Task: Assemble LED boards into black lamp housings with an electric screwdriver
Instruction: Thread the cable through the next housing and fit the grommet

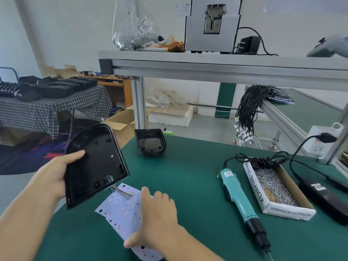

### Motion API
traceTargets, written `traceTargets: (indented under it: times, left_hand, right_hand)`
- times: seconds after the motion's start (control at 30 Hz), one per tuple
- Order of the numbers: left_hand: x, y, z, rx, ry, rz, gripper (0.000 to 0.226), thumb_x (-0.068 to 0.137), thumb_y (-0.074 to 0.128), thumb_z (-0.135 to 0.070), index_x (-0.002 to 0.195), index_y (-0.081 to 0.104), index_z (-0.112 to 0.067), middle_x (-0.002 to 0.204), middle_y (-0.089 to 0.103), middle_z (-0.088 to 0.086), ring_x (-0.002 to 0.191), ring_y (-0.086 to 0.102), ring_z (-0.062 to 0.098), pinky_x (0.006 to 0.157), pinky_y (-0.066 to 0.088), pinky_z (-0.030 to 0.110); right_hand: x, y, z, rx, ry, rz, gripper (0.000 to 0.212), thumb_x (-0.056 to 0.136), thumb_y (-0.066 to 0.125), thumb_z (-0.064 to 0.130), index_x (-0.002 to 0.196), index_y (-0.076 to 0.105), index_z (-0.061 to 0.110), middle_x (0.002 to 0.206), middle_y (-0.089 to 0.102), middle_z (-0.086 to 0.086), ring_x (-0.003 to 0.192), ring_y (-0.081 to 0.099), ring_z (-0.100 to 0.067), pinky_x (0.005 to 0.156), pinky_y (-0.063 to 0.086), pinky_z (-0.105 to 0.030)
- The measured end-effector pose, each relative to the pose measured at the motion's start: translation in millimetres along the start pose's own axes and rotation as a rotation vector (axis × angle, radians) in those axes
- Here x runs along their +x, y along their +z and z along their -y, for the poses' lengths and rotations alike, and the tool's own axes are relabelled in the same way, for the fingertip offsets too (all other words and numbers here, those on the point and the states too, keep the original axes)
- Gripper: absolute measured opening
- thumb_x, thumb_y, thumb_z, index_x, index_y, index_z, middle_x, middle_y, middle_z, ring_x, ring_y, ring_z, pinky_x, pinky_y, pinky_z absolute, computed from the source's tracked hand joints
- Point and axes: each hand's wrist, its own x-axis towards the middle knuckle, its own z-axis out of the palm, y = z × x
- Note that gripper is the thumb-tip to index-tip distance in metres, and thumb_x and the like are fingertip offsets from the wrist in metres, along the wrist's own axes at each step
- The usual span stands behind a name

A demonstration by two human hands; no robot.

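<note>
My left hand (50, 176) grips the left edge of a black lamp housing (98, 166), thumb on its inner face, and holds it tilted above the green table. Thin coloured wires (122, 193) run from the housing's lower end to a white LED board (122, 211) lying flat on the table. My right hand (156, 217) rests on that board with its fingers straight. A teal electric screwdriver (239, 196) lies on the table to the right, untouched. A second black housing (150, 141) sits farther back.
A cardboard box of screws (273, 185) stands right of the screwdriver, beside a black power supply (323, 196) and cables. An aluminium shelf (207, 63) spans overhead, bearing a grey machine and a bag of screws. Black wire harnesses (246, 110) hang at right. Stacked housings cover a checked table at left.
</note>
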Motion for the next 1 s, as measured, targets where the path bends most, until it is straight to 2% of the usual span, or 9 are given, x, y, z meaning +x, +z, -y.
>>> traceTargets:
  times: [0.13,0.23,0.37,0.43,0.5,0.57,0.63,0.73,1.0]
  left_hand:
    - [-4.1,-7.6,21.1,-0.065,-0.09,0.122,0.041,0.088,0.053,-0.036,0.07,0.071,-0.004,0.064,0.07,0.015,0.047,0.066,0.03,0.041,0.055,0.042]
    - [-2.8,-4.7,39.6,-0.115,-0.135,0.237,0.036,0.081,0.054,-0.034,0.063,0.068,-0.007,0.067,0.065,0.017,0.052,0.064,0.034,0.044,0.054,0.047]
    - [-13.5,26.7,46.7,-0.21,-0.082,0.531,0.024,0.066,0.083,-0.026,0.085,0.079,-0.011,0.112,0.069,0.023,0.102,0.065,0.044,0.065,0.054,0.066]
    - [-15.2,55.1,38.3,-0.265,-0.029,0.606,0.039,0.1,0.044,-0.027,0.095,0.076,-0.006,0.12,0.061,0.031,0.107,0.061,0.049,0.063,0.057,0.058]
    - [-18.4,75.2,21.0,-0.341,0.077,0.651,0.074,0.104,0.005,-0.03,0.117,0.049,0.028,0.134,0.04,0.043,0.125,0.044,0.053,0.098,0.039,0.064]
    - [-10.5,88.5,2.9,-0.374,0.228,0.552,0.05,0.098,0.035,-0.009,0.094,0.046,0.04,0.135,0.039,0.043,0.124,0.044,0.057,0.1,0.033,0.068]
    - [8.1,105.5,-8.6,-0.516,0.155,0.464,0.032,0.086,0.052,-0.014,0.073,0.071,0.009,0.117,0.059,0.024,0.104,0.064,0.042,0.08,0.052,0.059]
    - [19.3,125.1,-23.7,-0.604,0.188,0.344,0.032,0.096,0.042,-0.029,0.108,0.068,-0.014,0.114,0.069,0.009,0.101,0.067,0.027,0.093,0.047,0.046]
    - [-21.3,168.1,22.7,-0.066,0.211,0.556,0.031,0.089,0.056,-0.026,0.077,0.079,-0.01,0.086,0.076,0.008,0.075,0.073,0.023,0.059,0.059,0.034]
  right_hand:
    - [8.5,-23.0,-24.9,0.65,0.047,-0.045,0.02,0.085,0.067,0.013,0.094,0.049,0.014,0.088,0.049,-0.005,0.079,0.045,-0.018,0.068,0.039,-0.027]
    - [10.6,-53.6,-54.3,1.211,0.048,-0.049,0.013,0.089,0.063,0.005,0.078,0.057,0.009,0.077,0.062,-0.006,0.066,0.056,-0.016,0.062,0.044,-0.025]
    - [-3.2,-96.7,-91.0,1.528,-0.072,0.032,0.01,0.09,0.06,0.006,0.097,0.067,0.007,0.087,0.074,-0.008,0.069,0.07,-0.02,0.063,0.057,-0.028]
    - [-16.6,-107.2,-110.2,1.532,-0.111,0.119,0.023,0.082,0.064,0.012,0.104,0.066,0.006,0.093,0.073,-0.012,0.072,0.071,-0.022,0.064,0.057,-0.029]
    - [-35.1,-110.3,-131.7,1.47,-0.109,0.153,0.031,0.076,0.067,0.012,0.106,0.067,0.003,0.096,0.072,-0.016,0.074,0.071,-0.025,0.064,0.057,-0.03]
    - [-54.0,-108.0,-156.7,1.364,-0.041,0.151,0.032,0.074,0.074,0.008,0.105,0.068,0.0,0.103,0.071,-0.022,0.08,0.07,-0.029,0.069,0.057,-0.034]
    - [-70.4,-101.9,-179.3,1.245,0.059,0.135,0.026,0.078,0.074,0.007,0.102,0.07,0.0,0.106,0.07,-0.024,0.086,0.068,-0.033,0.078,0.054,-0.04]
    - [-80.4,-95.0,-196.3,1.155,0.22,-0.035,0.008,0.088,0.065,0.003,0.094,0.069,0.003,0.097,0.073,-0.019,0.079,0.069,-0.03,0.079,0.053,-0.045]
    - [-42.5,-80.1,-213.0,0.735,0.438,-0.41,0.023,0.088,0.059,0.005,0.11,0.058,0.011,0.102,0.063,-0.007,0.097,0.061,-0.029,0.077,0.047,-0.033]
